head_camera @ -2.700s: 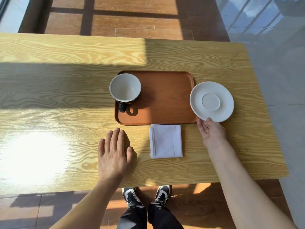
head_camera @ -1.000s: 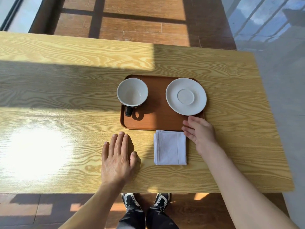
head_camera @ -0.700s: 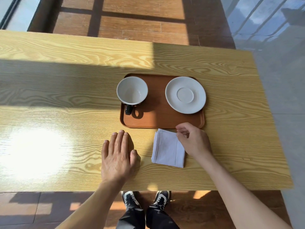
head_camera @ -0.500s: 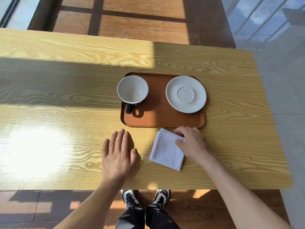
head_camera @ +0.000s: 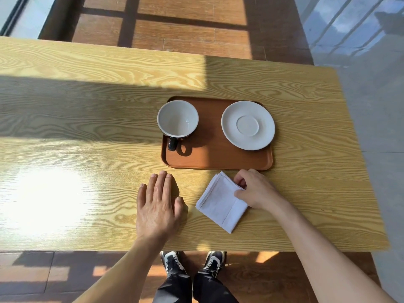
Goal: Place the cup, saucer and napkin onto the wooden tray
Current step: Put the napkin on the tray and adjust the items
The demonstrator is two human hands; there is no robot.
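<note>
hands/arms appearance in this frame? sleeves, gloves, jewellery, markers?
Both arms are bare to the frame edge, with no sleeves in view. The left hand and right hand wear no gloves; no rings, watch, bands or markers show. Lower down, dark trousers and black-and-white sneakers are visible.

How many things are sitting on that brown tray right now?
2. The cup sits at the left end of the tray and the saucer at the right end. The napkin lies on the table in front of it. Nothing looks hidden.
</note>
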